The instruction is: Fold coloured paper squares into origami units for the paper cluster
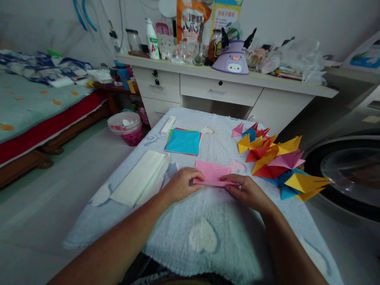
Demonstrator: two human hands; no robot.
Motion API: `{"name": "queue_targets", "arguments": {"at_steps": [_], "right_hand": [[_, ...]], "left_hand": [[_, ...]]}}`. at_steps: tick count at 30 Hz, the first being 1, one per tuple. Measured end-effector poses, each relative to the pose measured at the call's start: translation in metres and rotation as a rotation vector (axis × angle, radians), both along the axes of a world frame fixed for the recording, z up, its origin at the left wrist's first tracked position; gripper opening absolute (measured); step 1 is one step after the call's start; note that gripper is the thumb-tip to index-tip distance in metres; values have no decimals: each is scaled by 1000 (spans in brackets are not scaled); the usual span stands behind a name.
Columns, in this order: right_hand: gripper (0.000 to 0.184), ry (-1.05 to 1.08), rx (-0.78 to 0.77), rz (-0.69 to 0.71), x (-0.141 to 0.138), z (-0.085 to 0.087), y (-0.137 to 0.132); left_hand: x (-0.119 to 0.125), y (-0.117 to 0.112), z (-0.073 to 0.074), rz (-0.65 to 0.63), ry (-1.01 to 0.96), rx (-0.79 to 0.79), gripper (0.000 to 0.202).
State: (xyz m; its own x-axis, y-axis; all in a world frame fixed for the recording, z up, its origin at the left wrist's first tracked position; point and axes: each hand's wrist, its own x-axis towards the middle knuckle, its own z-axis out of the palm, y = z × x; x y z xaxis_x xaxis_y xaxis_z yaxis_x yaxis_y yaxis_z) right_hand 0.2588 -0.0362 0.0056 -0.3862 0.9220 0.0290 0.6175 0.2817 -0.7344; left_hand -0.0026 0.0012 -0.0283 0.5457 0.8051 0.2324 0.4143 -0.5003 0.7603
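Observation:
A pink sheet of origami paper (213, 172), folded into a wide rectangle, is held just over the cloth-covered table. My left hand (184, 183) pinches its left end between thumb and fingers. At the right end, my right hand (247, 191) grips the near corner in the same way. Beyond it lies a stack of square origami paper (183, 141), blue on top with red and green edges showing. Several folded paper cranes (268, 154) in yellow, red, pink and blue crowd together to the right.
A folded white cloth or tissue (139, 178) lies left of my hands, and a small white box (168, 125) sits farther back. Behind the table stands a white desk (219, 85) loaded with jars and bags. A pink bin (130, 132) is on the floor at left; a washing machine (350, 170) is at right.

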Motion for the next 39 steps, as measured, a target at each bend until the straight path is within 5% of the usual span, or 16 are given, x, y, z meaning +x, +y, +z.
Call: {"name": "queue_targets", "arguments": {"at_steps": [6,11,16,19,24,34,39], "right_hand": [[25,181,-171,50,-1,2,-5],[31,284,-363,-45,-5,-4,-6],[27,303,-218,-203,-7,-21,0],[39,302,-128,-273,-7,-30,4],[41,65,18,-320,-7,-31,5],[43,-58,49,-317,-14,-26,3],[45,-116,66,-372,-16,-26,3]], "left_hand": [[2,-6,3,50,0,-33,10],[2,-8,4,91,-44,-108,18],[5,-7,4,177,2,-152,59],[7,-7,5,197,74,-109,67],[8,-8,1,193,148,-25,67],[9,-8,-7,144,147,92,66],[7,-8,-7,81,225,142,43]]}}
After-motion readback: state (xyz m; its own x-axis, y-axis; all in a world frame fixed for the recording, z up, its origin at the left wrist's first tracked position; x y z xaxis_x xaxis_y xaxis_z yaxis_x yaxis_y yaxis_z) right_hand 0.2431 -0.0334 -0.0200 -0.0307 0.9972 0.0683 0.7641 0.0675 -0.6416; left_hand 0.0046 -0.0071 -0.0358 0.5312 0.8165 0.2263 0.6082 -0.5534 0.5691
